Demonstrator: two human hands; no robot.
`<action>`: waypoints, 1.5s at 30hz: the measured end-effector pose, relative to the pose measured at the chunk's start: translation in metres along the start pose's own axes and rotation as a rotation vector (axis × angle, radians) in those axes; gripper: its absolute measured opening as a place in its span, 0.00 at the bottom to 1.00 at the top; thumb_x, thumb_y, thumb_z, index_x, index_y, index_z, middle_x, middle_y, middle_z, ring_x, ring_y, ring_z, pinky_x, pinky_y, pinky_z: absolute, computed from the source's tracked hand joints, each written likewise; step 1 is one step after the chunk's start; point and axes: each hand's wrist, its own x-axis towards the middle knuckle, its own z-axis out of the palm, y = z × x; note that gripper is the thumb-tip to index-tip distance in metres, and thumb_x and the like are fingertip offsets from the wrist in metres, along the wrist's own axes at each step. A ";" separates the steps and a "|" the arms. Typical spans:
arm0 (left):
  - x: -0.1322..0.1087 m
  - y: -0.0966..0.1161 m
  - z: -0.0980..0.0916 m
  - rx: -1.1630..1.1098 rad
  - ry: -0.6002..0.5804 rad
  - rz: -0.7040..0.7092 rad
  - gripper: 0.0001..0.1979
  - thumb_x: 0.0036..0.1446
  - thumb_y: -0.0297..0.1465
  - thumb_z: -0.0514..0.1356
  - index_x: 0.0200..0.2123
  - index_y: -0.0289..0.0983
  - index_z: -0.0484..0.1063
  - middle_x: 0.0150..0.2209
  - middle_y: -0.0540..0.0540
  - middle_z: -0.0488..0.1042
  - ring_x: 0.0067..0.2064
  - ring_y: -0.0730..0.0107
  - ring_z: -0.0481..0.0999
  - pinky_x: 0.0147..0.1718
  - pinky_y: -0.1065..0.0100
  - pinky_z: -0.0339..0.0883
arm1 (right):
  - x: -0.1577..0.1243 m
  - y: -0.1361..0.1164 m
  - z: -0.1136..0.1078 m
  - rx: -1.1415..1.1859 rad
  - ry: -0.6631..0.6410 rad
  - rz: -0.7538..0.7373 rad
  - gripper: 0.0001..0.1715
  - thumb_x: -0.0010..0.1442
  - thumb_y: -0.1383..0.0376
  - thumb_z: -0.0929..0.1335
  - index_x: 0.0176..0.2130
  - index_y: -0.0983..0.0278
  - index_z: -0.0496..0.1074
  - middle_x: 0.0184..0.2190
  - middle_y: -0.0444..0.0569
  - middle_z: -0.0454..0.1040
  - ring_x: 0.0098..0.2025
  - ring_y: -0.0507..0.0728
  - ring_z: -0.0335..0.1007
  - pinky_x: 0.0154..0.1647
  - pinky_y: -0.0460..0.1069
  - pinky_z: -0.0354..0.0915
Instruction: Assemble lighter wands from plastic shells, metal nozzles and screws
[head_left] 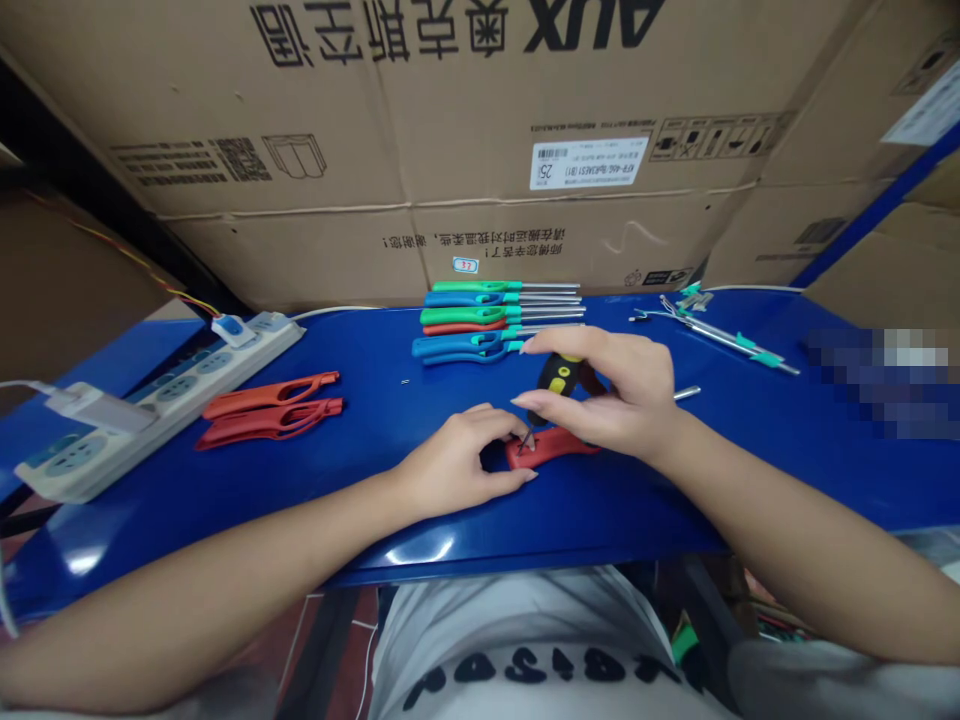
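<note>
My right hand [619, 390] grips a black and yellow screwdriver [556, 385], its shaft slanting down to the near-left end of a red lighter-like handle [551, 447]. That handle lies on the blue table [360, 500], its right part under my right hand. My left hand [472, 455] holds the handle's left end between thumb and fingers. Behind my hands lies a row of blue, green and red lighters [461, 345] with metal tubes pointing right. Two red handle shells [274, 410] rest at the left.
A white power strip [161, 405] with plugs runs along the left side. Metal tubes with teal parts [739, 343] lie at the back right, and another tube end [686, 393] shows beside my right hand. A large cardboard box [300, 240] stands behind the table.
</note>
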 end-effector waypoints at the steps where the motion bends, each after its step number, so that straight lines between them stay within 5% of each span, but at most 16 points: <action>1: 0.000 0.000 0.000 0.003 0.000 -0.001 0.10 0.55 0.32 0.69 0.40 0.38 0.73 0.40 0.48 0.79 0.43 0.63 0.78 0.46 0.64 0.70 | 0.000 -0.001 -0.001 0.016 -0.016 -0.006 0.16 0.64 0.61 0.70 0.51 0.62 0.76 0.40 0.49 0.82 0.34 0.53 0.78 0.39 0.46 0.73; 6: 0.001 0.003 -0.002 0.003 -0.030 -0.027 0.11 0.56 0.32 0.68 0.42 0.39 0.74 0.42 0.47 0.80 0.43 0.64 0.77 0.46 0.64 0.70 | 0.004 -0.005 -0.002 0.316 -0.202 0.225 0.23 0.73 0.63 0.59 0.63 0.62 0.66 0.47 0.51 0.80 0.38 0.53 0.79 0.38 0.48 0.74; 9: 0.001 0.003 -0.002 0.000 -0.027 -0.028 0.10 0.56 0.32 0.68 0.41 0.39 0.74 0.41 0.47 0.79 0.44 0.63 0.77 0.46 0.63 0.70 | 0.006 -0.002 -0.001 0.235 -0.120 0.181 0.16 0.67 0.59 0.68 0.51 0.63 0.75 0.42 0.50 0.81 0.33 0.52 0.77 0.32 0.46 0.72; 13: 0.000 0.002 -0.001 -0.006 -0.022 -0.028 0.10 0.56 0.32 0.68 0.41 0.39 0.74 0.41 0.47 0.79 0.43 0.63 0.77 0.46 0.63 0.71 | 0.005 0.004 -0.002 0.016 0.007 -0.002 0.13 0.60 0.57 0.74 0.41 0.62 0.77 0.34 0.47 0.81 0.34 0.53 0.77 0.38 0.47 0.73; 17: 0.000 0.003 -0.001 -0.005 -0.020 -0.029 0.10 0.56 0.32 0.69 0.40 0.39 0.74 0.41 0.47 0.79 0.44 0.63 0.77 0.47 0.63 0.70 | 0.004 0.002 -0.005 0.162 -0.133 0.066 0.19 0.72 0.61 0.60 0.56 0.62 0.72 0.45 0.51 0.80 0.45 0.56 0.78 0.47 0.51 0.73; 20: 0.001 0.003 -0.001 -0.005 -0.025 -0.022 0.10 0.56 0.32 0.68 0.41 0.39 0.75 0.41 0.48 0.79 0.43 0.64 0.77 0.47 0.64 0.70 | 0.005 -0.002 -0.003 0.334 -0.225 0.215 0.22 0.74 0.63 0.57 0.62 0.60 0.67 0.47 0.51 0.79 0.43 0.54 0.78 0.42 0.50 0.74; 26: 0.000 0.001 -0.001 0.001 -0.009 -0.016 0.10 0.56 0.33 0.69 0.40 0.38 0.73 0.40 0.47 0.79 0.43 0.63 0.78 0.45 0.63 0.71 | 0.005 0.005 -0.002 0.087 -0.034 -0.022 0.12 0.62 0.57 0.73 0.42 0.62 0.75 0.32 0.46 0.78 0.31 0.53 0.72 0.33 0.48 0.69; 29: 0.000 0.001 -0.001 0.005 -0.009 -0.018 0.10 0.56 0.33 0.69 0.40 0.38 0.74 0.41 0.47 0.80 0.44 0.63 0.78 0.46 0.63 0.71 | 0.004 0.003 -0.005 0.102 -0.112 -0.054 0.15 0.69 0.59 0.65 0.50 0.62 0.74 0.41 0.50 0.80 0.39 0.55 0.76 0.39 0.49 0.71; 32: 0.000 0.002 -0.001 -0.005 -0.021 -0.023 0.11 0.56 0.33 0.68 0.42 0.37 0.75 0.42 0.45 0.79 0.45 0.61 0.77 0.48 0.62 0.70 | 0.007 -0.003 -0.008 0.300 -0.261 0.108 0.22 0.73 0.65 0.57 0.61 0.62 0.67 0.52 0.52 0.77 0.42 0.52 0.77 0.41 0.48 0.72; 35: 0.000 0.001 0.000 -0.001 -0.017 -0.023 0.12 0.56 0.33 0.69 0.42 0.37 0.75 0.42 0.45 0.79 0.45 0.61 0.77 0.48 0.62 0.70 | 0.010 -0.006 -0.008 0.338 -0.258 0.135 0.16 0.71 0.65 0.62 0.55 0.62 0.71 0.44 0.49 0.79 0.36 0.50 0.75 0.36 0.46 0.71; 39: 0.000 -0.001 0.001 0.013 0.002 -0.001 0.11 0.55 0.31 0.69 0.40 0.38 0.74 0.40 0.48 0.79 0.42 0.64 0.78 0.45 0.65 0.70 | 0.009 -0.001 -0.007 0.051 -0.111 -0.017 0.11 0.63 0.59 0.72 0.42 0.63 0.76 0.32 0.45 0.78 0.31 0.51 0.72 0.35 0.46 0.69; 42: 0.001 0.001 0.000 0.013 0.000 -0.003 0.11 0.55 0.31 0.69 0.40 0.37 0.74 0.40 0.48 0.79 0.42 0.64 0.77 0.45 0.65 0.70 | 0.008 -0.001 -0.008 0.052 -0.160 -0.033 0.15 0.70 0.59 0.65 0.50 0.64 0.74 0.41 0.51 0.80 0.42 0.55 0.77 0.43 0.49 0.72; 45: 0.001 0.003 -0.001 0.000 -0.022 -0.024 0.11 0.56 0.31 0.69 0.42 0.37 0.75 0.42 0.46 0.80 0.44 0.63 0.77 0.47 0.64 0.69 | 0.010 -0.005 -0.009 0.259 -0.249 0.102 0.21 0.73 0.66 0.57 0.60 0.63 0.69 0.51 0.53 0.78 0.48 0.54 0.76 0.48 0.50 0.72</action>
